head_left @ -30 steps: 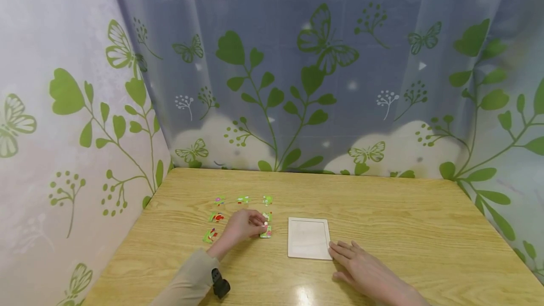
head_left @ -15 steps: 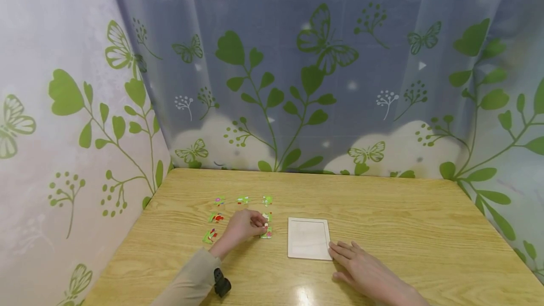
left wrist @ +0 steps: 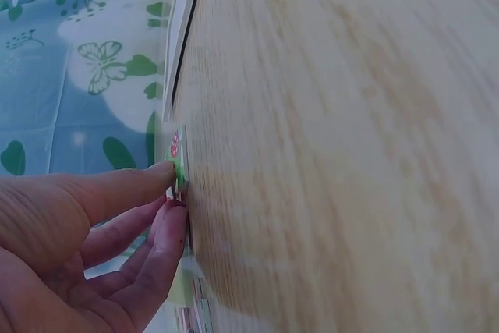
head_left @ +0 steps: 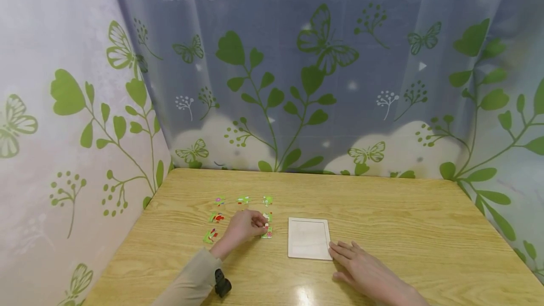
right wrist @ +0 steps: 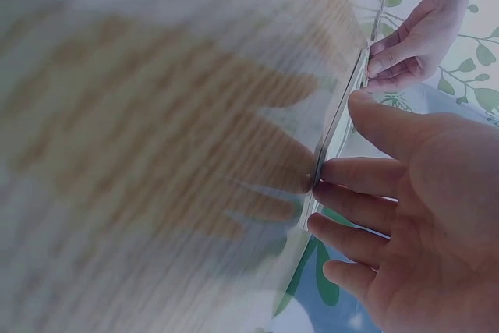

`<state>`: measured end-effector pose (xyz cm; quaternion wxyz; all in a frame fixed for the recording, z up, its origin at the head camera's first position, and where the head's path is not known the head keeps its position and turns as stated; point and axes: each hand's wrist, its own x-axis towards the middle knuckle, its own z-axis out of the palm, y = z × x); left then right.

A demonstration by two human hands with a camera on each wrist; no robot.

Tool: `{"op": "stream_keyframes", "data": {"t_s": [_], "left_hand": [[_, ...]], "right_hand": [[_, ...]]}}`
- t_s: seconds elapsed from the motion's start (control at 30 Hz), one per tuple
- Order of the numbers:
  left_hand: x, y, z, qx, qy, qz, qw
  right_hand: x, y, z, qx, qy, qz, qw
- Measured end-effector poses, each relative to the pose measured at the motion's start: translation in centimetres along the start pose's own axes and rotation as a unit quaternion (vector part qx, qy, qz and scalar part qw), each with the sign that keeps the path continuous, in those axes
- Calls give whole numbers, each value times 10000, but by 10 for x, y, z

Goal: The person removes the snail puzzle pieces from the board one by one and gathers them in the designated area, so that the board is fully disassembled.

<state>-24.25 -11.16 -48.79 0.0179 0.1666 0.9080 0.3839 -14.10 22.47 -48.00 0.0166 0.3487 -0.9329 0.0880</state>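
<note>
My left hand pinches a small green jigsaw puzzle piece with red dots, at the near end of the right column of pieces. In the left wrist view, thumb and fingertips close on that piece's edge, low at the wooden tabletop. Just beyond it in the head view lies another puzzle piece, partly covered by the fingers. To the right is a pale square puzzle tray with a thin inner outline. My right hand lies with straight fingers, its fingertips at the tray's right edge; in the right wrist view the fingers are extended.
Several more puzzle pieces lie to the left and behind: a red and green piece, a near-left piece, and a far row including a green piece. A printed curtain stands behind the wooden table.
My left hand has shifted very slightly at the puzzle piece. My right hand and the tray stay where they were.
</note>
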Motion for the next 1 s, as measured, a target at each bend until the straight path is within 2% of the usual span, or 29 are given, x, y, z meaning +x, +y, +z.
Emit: {"op": "stream_keyframes", "data": {"t_s": [0.23,0.5,0.87,1.0], "left_hand": [[1,1,1,122,40,4,9999],[1,1,0,196,148,64,9997],[-2,1,-2,25,479,159,9987],[-5,3,-4,80,587,293,9978]], "right_hand": [[0,1,0,19,-28,31,10000],[1,2,-1,547,82,273,9981],[4,6,2,787,365,201,9960],[6,8,0,795,496,123,9955]]}}
